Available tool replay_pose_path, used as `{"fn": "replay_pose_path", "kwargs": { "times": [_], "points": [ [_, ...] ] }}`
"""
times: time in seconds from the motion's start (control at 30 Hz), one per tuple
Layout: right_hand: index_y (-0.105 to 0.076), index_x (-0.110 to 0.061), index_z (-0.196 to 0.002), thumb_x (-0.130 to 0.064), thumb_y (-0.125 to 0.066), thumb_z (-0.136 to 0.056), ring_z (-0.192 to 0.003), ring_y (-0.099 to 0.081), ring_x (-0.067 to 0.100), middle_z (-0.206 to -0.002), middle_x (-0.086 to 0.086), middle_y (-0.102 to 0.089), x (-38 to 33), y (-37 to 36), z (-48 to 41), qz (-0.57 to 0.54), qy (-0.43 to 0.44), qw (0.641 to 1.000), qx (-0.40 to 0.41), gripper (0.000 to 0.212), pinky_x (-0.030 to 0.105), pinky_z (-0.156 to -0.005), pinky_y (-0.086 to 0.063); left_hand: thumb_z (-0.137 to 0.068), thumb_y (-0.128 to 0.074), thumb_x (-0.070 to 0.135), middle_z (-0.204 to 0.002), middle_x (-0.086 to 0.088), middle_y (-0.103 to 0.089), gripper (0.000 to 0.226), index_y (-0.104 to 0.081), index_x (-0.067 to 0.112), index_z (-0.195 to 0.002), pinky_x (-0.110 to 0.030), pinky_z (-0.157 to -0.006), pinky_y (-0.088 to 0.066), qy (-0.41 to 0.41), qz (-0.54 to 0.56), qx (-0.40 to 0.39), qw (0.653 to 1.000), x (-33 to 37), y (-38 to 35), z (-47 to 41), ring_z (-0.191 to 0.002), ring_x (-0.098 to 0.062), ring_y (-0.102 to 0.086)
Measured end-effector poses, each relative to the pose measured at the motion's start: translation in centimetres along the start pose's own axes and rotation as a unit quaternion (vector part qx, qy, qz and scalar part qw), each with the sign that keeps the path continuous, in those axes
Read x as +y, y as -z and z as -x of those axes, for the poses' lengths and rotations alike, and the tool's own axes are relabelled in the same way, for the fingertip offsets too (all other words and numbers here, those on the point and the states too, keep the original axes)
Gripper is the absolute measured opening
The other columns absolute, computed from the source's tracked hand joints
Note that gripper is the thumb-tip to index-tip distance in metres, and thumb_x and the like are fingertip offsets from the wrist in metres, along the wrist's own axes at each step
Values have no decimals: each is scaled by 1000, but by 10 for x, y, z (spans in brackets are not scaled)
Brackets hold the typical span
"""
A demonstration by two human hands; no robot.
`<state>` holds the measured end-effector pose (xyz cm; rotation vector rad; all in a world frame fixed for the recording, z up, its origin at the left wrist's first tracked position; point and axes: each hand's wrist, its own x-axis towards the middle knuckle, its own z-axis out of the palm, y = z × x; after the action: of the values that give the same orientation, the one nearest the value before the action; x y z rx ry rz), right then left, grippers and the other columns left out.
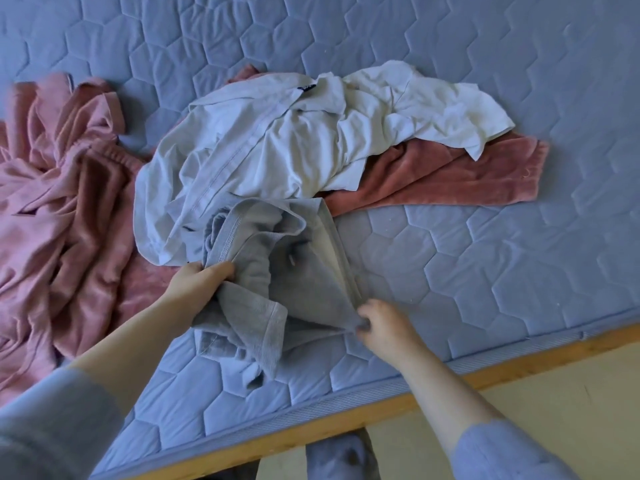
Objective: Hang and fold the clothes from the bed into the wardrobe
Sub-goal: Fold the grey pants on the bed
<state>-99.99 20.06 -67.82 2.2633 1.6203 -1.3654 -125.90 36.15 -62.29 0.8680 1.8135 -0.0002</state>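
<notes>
A grey knit garment (277, 271) lies bunched near the front edge of the bed. My left hand (197, 289) grips its left side, fingers curled into the fabric. My right hand (384, 323) pinches its lower right edge. Behind it sits a crumpled pile of white shirts (294, 143). A pink velvety garment (443, 178) lies under the white pile on the right. A larger heap of pink clothes (59, 202) covers the left of the bed.
The blue quilted mattress (485, 271) has bare surface to the right and behind the piles. Its wooden frame edge (381, 410) runs diagonally across the bottom, with pale floor (554, 393) beyond. The wardrobe is out of sight.
</notes>
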Motion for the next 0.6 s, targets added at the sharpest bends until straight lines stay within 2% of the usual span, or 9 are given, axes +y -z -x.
{"fn": "replay_pose_path", "kwargs": {
  "times": [0.07,0.17,0.3,0.37,0.4,0.43,0.47,0.53,0.6],
  "points": [
    [-70,-16,-84,-16,-61,-87,-90,-62,21,-94,1,-64,19,1,13,13,-15,999,-37,10,30,-72,-44,-69,-68,28,-66,-6,-61,19,-61,10,-72,-28,-55,-46,-1,-4,3,1000,1,2,0,-63,-23,-59],
    [-68,-23,-94,-24,-66,-87,-97,-60,15,-102,-4,-64,19,0,19,-110,-63,992,-24,7,28,-80,-47,-69,-67,26,-59,-4,-56,18,-58,10,-67,-26,-51,-43,-3,-8,6,1000,4,7,2,-57,-22,-55],
    [-59,-17,-122,-35,-71,-83,-108,-59,22,-117,3,-63,-16,-5,4,-157,-80,982,68,44,34,-89,-49,-62,-66,25,-49,1,-52,17,-56,12,-62,-25,-51,-42,-12,-6,3,1000,7,14,11,-55,-21,-52],
    [-63,-16,-112,-38,-72,-82,-103,-60,25,-107,3,-65,-31,-5,-6,-154,-110,981,53,38,33,-81,-48,-52,-64,30,-56,-2,-56,24,-59,11,-64,-26,-53,-44,-10,-2,6,1000,9,18,16,-57,-23,-54],
    [-65,-18,-94,-37,-71,-81,-93,-61,26,-91,2,-65,-34,-6,-9,-132,-119,984,21,24,32,-71,-46,-49,-63,31,-59,-4,-57,28,-60,10,-66,-26,-54,-45,-7,0,10,1000,11,20,18,-57,-23,-54],
    [-59,-19,-73,-35,-71,-81,-81,-58,25,-74,0,-57,-35,-6,-9,-115,-126,985,-10,21,30,-61,-40,-48,-62,32,-61,-5,-57,30,-60,9,-67,-27,-55,-45,-7,0,13,1000,12,22,19,-58,-23,-54],
    [-49,-19,-62,-32,-71,-81,-73,-52,23,-64,-1,-48,-32,-6,-7,-120,-136,983,-28,32,29,-55,-33,-47,-63,32,-62,-6,-56,31,-60,9,-68,-28,-55,-45,-7,1,13,1000,14,25,20,-58,-24,-54],
    [-49,-17,-62,-29,-68,-86,-70,-50,21,-62,-2,-49,-18,1,-1,-165,-131,977,-34,32,29,-54,-31,-47,-63,32,-62,-7,-55,32,-58,10,-69,-30,-58,-46,-6,4,9,1000,21,30,21,-59,-25,-54],
    [-60,-13,-77,-30,-61,-91,-74,-58,24,-73,4,-62,0,12,11,-181,-123,976,-17,21,31,-61,-40,-47,-64,33,-60,-6,-56,32,-58,10,-69,-29,-58,-46,-7,8,4,1000,30,34,23,-59,-24,-55]
  ]
}}
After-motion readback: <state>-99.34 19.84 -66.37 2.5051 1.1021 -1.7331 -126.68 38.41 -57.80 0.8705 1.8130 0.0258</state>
